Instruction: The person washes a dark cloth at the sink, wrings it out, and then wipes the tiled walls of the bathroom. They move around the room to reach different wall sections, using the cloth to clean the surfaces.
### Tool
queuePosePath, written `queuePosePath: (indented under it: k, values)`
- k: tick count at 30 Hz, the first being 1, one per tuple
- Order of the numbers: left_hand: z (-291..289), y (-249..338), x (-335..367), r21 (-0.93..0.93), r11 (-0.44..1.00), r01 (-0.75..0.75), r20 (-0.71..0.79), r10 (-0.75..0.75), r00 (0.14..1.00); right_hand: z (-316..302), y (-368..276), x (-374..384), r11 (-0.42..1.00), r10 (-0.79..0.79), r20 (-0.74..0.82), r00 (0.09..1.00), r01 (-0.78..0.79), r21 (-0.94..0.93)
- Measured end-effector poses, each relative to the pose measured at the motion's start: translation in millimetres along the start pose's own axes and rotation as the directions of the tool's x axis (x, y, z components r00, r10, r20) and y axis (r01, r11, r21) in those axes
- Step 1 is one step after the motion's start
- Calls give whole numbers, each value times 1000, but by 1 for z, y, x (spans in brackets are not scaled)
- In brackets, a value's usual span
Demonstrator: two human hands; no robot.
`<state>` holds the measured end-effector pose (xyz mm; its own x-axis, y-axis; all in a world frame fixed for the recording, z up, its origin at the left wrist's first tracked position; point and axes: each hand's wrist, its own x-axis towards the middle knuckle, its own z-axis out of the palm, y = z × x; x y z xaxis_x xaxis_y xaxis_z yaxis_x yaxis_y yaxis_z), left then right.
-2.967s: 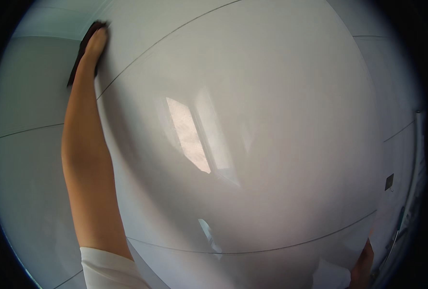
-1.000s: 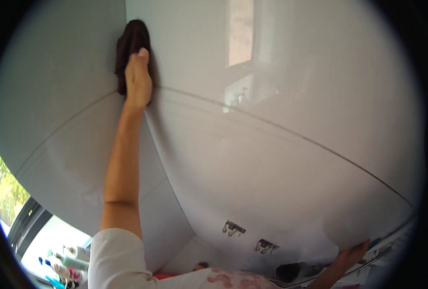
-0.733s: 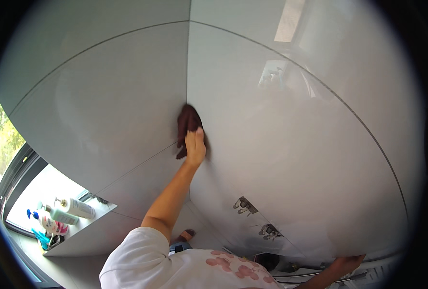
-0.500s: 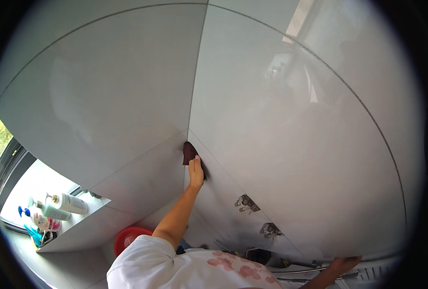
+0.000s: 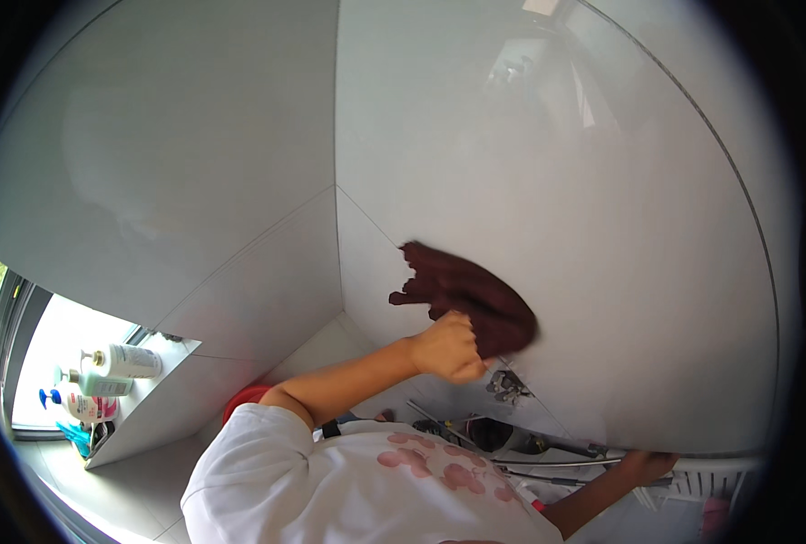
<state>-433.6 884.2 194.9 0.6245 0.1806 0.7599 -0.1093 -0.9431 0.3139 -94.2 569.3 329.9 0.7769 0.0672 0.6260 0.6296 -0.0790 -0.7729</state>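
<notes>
My left hand (image 5: 450, 348) is closed on a dark maroon cloth (image 5: 462, 288). The cloth spreads up and to both sides of the fist against the glossy grey wall (image 5: 593, 218), right of the corner, with a ragged left edge. Just below the fist is a metal pipe fitting (image 5: 509, 386) set in a wall cutout. At the lower right, my right hand (image 5: 649, 465) is beside a metal bar (image 5: 566, 463) and a white slatted rack (image 5: 711, 479). Its fingers are dark and partly hidden, so their grip is unclear.
On the window ledge (image 5: 153, 385) at the left stand several pump bottles (image 5: 111, 376) and a turquoise item (image 5: 76, 439). A red basin (image 5: 244, 399) shows partly behind my left arm. Poles and dark items (image 5: 493, 435) lie low along the right wall.
My left hand has moved right and slightly down from the wall corner with the cloth, which now fans out wide. It covers the upper pipe fitting. The view has shifted a little.
</notes>
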Motion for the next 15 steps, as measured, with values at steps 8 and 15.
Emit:
queuePosePath:
  k: [8, 15]
  values:
    - [-54, -83, 53, -77, 990, -120, 8, 121, 993, 4, -17, 4, 309, 116, 372, 921, -390, 868]
    - [-184, -90, 130, 72, 906, 417, -831, -177, 527, -11, 5, 8, 227, 124, 410, 904, -428, 875]
